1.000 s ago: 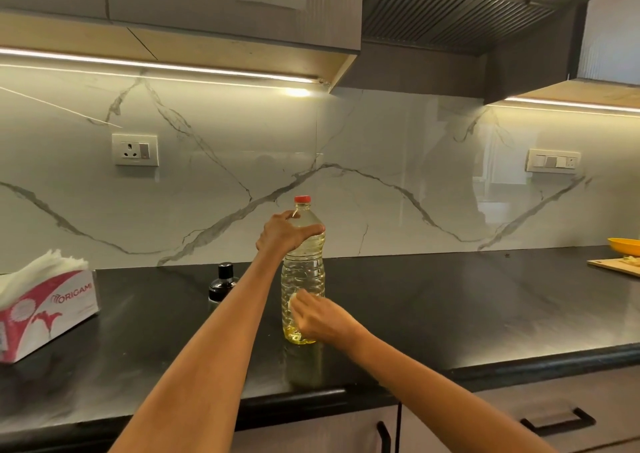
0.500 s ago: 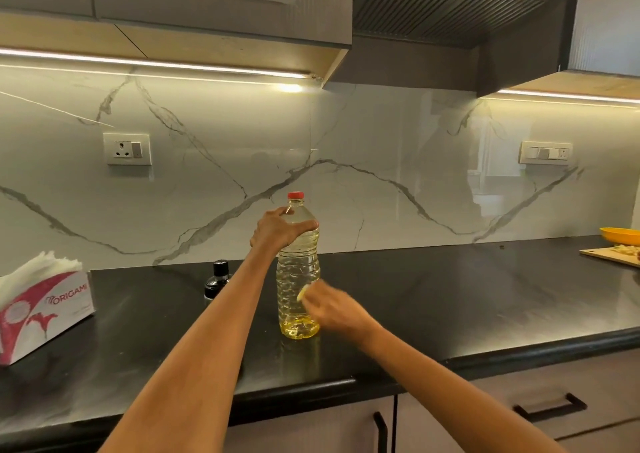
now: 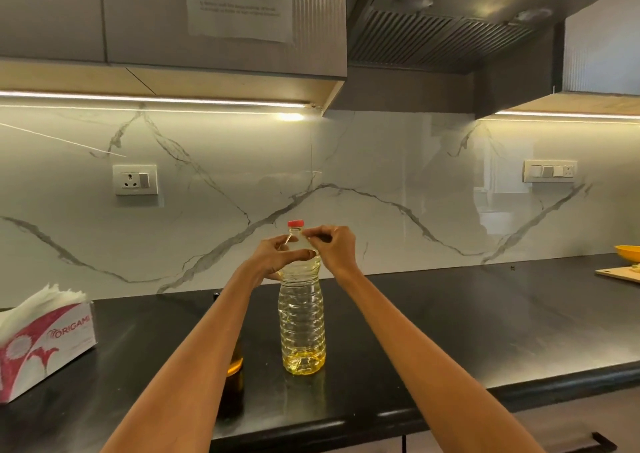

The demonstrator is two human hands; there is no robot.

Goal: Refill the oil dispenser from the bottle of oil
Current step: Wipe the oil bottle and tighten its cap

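- The black counter carries everything, with a tissue box at its far left.
- Your oil bottle stands upright near the front edge, red cap on.
- The oil dispenser sits just left of it, mostly hidden behind your forearm.
- Your left hand grips the bottle's shoulder.
- Your right hand has its fingers pinched together beside the neck; whether they touch it, you cannot tell.

Black countertop: tissue box, far left; wooden cutting board and yellow dish, possibly a bowl, far right. Marble backsplash: socket, switch panel.
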